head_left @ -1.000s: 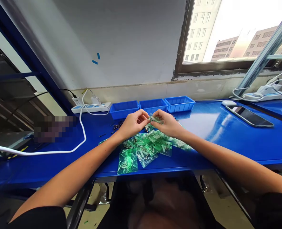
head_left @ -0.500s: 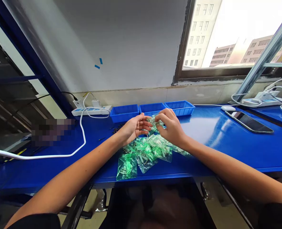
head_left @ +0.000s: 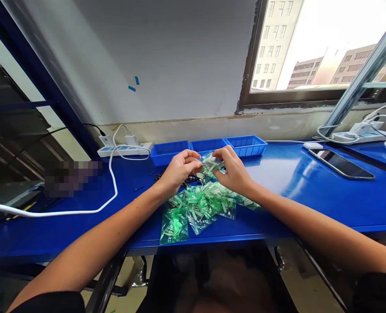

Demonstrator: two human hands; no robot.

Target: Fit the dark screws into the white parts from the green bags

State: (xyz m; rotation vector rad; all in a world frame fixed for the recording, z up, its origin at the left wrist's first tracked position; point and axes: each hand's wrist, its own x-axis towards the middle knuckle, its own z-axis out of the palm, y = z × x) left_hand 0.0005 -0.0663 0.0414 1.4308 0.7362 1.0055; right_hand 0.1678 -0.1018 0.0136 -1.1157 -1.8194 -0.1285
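A small clear-green plastic bag (head_left: 209, 167) with pale, thin parts inside is gripped between the thumb and fingers of my right hand (head_left: 232, 173). My left hand (head_left: 179, 172) is closed in a pinch at the bag's left edge. Whatever lies between its fingertips is too small to make out. Below both hands, a heap of similar green-tinted plastic bags (head_left: 202, 202) covers the table, each showing light-coloured pieces through the film. One bag (head_left: 174, 226) lies flat at the front left of the heap. Dark small parts (head_left: 190, 179) lie behind the left hand, partly hidden by it.
Three blue bins, left (head_left: 169, 153), middle (head_left: 207, 145) and right (head_left: 247, 146), line the back of the blue table (head_left: 310, 204). Power strips stand at back left (head_left: 124, 149) and right (head_left: 362, 137). A phone (head_left: 341, 164) lies at right. A white cable (head_left: 110, 202) crosses the left side.
My left hand has gone from open, palm turned up, to a pinch beside the bag. The right hand still holds the bag, which now shows more fully between the hands.
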